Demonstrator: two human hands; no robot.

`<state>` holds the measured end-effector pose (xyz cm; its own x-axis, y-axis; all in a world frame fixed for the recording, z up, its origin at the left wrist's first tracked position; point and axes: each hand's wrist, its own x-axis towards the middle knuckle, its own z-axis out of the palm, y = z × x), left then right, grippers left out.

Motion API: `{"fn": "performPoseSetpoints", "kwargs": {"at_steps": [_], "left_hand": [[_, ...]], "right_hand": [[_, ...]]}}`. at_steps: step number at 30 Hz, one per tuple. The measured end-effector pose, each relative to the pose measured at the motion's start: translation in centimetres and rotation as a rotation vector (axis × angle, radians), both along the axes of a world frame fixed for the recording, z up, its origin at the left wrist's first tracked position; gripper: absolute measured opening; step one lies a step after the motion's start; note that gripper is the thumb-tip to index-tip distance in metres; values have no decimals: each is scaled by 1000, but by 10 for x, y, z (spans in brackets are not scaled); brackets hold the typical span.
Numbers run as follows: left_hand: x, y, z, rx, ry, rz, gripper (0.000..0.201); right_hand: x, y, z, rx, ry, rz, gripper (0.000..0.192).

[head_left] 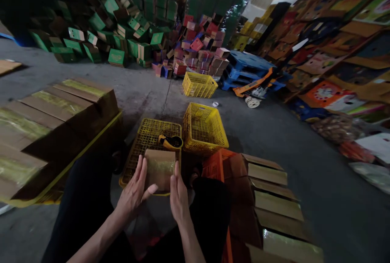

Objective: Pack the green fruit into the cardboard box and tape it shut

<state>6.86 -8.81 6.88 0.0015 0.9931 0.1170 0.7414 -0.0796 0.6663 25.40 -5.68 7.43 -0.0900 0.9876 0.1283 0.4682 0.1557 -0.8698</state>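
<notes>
The person's left hand (134,192) and right hand (178,194) press flat against either side of a small cardboard box (159,169), fingers straight and spread rather than curled, so the box is clamped between the two palms. Its top face is glossy, as if taped over. The box sits on an upturned yellow crate (146,141), at that crate's near edge, just above the person's dark-trousered knees.

Taking that upturned crate as the marker: a yellow and black tape dispenser (170,142) lies on it just behind the box, touching or nearly touching the box's far edge. Right of the crate, just beside it, stands an upright yellow basket (204,129). Nearer and to the right, an orange crate (217,163) butts against a row of sealed brown cartons (268,198) that runs toward the viewer. Left of the crate, a stack of larger taped cartons (51,120) rests on a yellow-edged platform.

Beyond the crate, well apart across bare concrete, sits another yellow basket (199,85). Right of that lie blue pallets (248,66) with a pallet jack (254,92) against them. Farthest back, behind everything, rise a heap of green boxes (106,23) and a smaller heap of pink and red boxes (198,47). Flattened printed cartons (332,51) lean along the right wall.
</notes>
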Motion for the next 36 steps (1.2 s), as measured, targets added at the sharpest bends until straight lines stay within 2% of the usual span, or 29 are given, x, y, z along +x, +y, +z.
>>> {"fn": "performPoseSetpoints", "kwargs": {"at_steps": [7,14,20,26,29,32,36], "left_hand": [[5,-5,7,-78,-1,48,87],[2,-4,4,-60,-31,25,82],[-9,-5,-7,7,-44,27,79],[-14,-5,-14,-7,-131,27,75],[-17,-4,-15,-18,-230,32,73],[-23,-8,-15,-65,-362,78,72],[-25,-17,-18,-82,-559,170,70]], "right_hand": [[10,-42,0,98,-214,-5,54],[18,-40,11,181,-266,-1,44],[5,-36,11,162,-108,-75,45],[5,-27,9,-10,194,-117,52],[-2,-23,0,-63,297,-129,54],[-16,-28,-7,-52,332,-149,52],[-29,-40,0,-2,295,-87,49]]}}
